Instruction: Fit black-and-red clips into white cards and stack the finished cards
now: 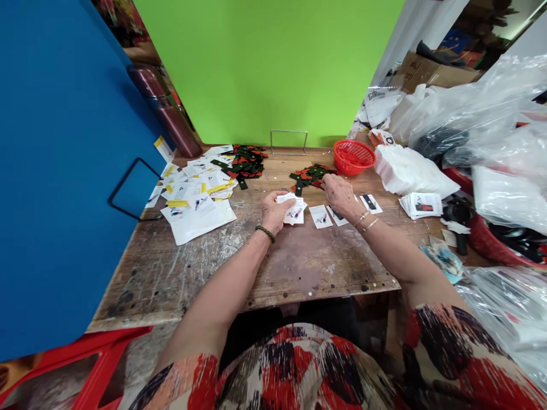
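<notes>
My left hand (276, 212) is closed on a small stack of printed white cards (294, 212), its thumb lying on top. My right hand (338, 192) reaches over the right-hand pile of dark green and red pieces (314, 173); its fingertips are bent down at the pile's edge, and what they hold, if anything, is too small to tell. Between the hands a single card (320, 217) lies on the table. Under my right wrist sits another card, partly hidden, with a dark piece on it. Further right, a card (371, 204) bears a dark piece.
A red basket (354, 158) stands behind my right hand. Loose cards (194, 182) and a second dark green and red pile (245, 162) lie at left. White sheets (412, 171), stacked cards (423, 205) and plastic bags are at right. Green and blue panels border the wooden table (205, 262).
</notes>
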A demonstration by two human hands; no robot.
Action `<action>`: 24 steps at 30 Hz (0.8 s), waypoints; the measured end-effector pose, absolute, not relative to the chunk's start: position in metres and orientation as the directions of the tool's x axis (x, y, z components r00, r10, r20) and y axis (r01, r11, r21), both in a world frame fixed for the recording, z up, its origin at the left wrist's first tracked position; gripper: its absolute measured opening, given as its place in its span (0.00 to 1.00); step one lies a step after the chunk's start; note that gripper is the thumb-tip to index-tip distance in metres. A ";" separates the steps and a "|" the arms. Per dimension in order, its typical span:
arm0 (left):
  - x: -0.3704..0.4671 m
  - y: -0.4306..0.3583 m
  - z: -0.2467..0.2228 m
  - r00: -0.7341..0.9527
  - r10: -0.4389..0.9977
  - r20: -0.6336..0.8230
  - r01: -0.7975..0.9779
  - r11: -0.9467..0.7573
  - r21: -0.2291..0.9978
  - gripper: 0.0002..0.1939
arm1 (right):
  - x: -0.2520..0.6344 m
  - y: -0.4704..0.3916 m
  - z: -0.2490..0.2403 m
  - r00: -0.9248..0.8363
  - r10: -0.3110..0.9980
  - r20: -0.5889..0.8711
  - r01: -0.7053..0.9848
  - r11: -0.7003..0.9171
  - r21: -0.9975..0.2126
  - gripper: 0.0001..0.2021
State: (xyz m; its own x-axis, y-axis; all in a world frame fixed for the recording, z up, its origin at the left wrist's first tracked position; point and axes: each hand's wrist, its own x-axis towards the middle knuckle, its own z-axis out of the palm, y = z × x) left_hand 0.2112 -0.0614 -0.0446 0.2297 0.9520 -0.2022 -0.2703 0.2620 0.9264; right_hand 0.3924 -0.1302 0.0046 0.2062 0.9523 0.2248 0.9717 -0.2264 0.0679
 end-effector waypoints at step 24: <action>0.201 -0.060 -0.039 0.350 0.910 -0.221 -0.330 0.341 0.880 0.23 | 0.353 -0.123 -0.025 0.495 0.868 0.024 0.273 -0.129 -0.953 0.08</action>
